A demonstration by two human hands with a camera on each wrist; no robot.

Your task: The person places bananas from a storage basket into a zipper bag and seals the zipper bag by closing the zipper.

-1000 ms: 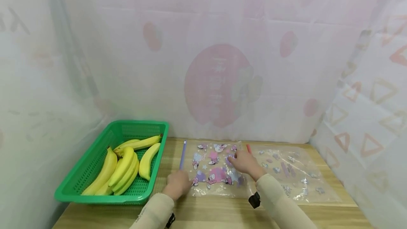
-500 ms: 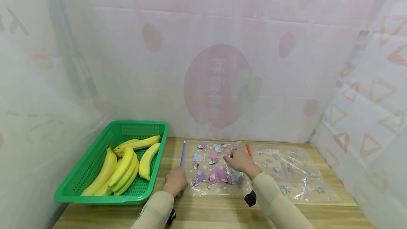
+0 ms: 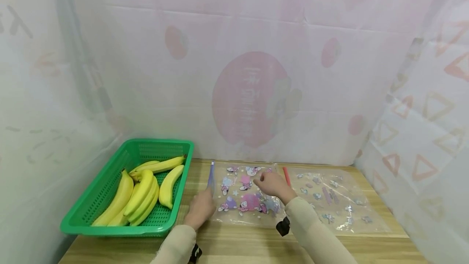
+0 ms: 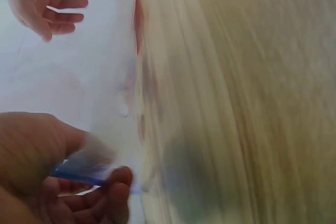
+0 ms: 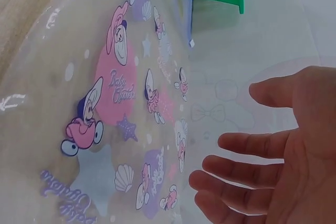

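1. Blue strip (image 4: 79, 177) along one edge of a clear printed bag (image 3: 243, 201) sits pinched between the thumb and curled fingers (image 4: 119, 203) of the left hand (image 3: 199, 209). Slick plastic could slip out if that small hold loosens or the pull runs along the strip.
2. Right hand (image 3: 272, 184) holds nothing: its digits are loosely spread, above the bag and apparently clear of it. With only one side gripped, a hard tug could drag the whole bag sideways.
3. The bag lies mostly flat on the wood-grained surface (image 3: 238, 245), its pinched edge facing left. Thin film could crease or cling to itself if that edge were raised unevenly.
4. Just to its right lies a second bag (image 3: 344, 203) with a red strip (image 3: 287, 176); whether the two overlap, I cannot tell. If they do, shifting one could ruck up the other.
5. Left of the hands stands a green basket (image 3: 110, 230) of yellow bananas (image 3: 143, 199). A wide leftward swing of the left arm could bump its rim, since they are near each other.
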